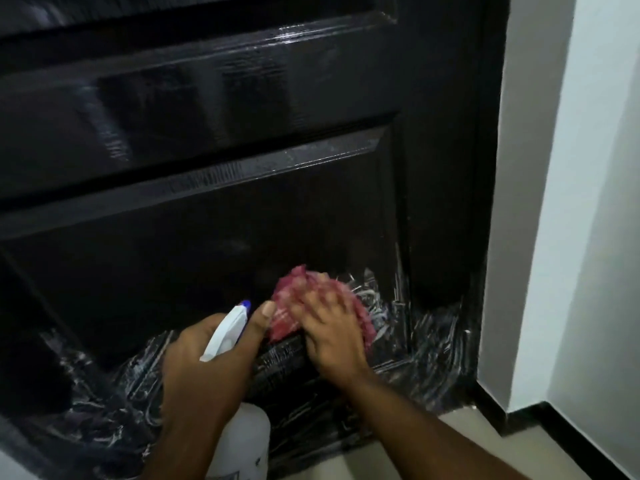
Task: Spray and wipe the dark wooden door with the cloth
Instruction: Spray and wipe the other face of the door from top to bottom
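nearest, at six o'clock in the view, the white spray bottle [242, 441] hangs low in the left hand [204, 358]. its fingers are wrapped round the bottle's neck under the trigger head, with the thumb raised beside the blue-tipped nozzle, which points toward twelve o'clock at the door. at three o'clock of that hand, the right hand [334, 341] lies over the red cloth [294, 299]. its fingers [323, 306] are spread and nearly straight, pressing the cloth flat against the foot of the lower panel rather than clutching it; blur hides finer detail. the step in hand looks like wiping, not spraying: pale wet streaks cover the bottom of the dark wooden door [207, 140] from eight o'clock round to three o'clock of the hands. the next move probably calls for firm strokes through those streaks, out toward the corner by the floor [398, 455] and the white wall [571, 202], with the bottle held clear. farther up, at twelve o'clock, the upper panels show only a dull sheen.
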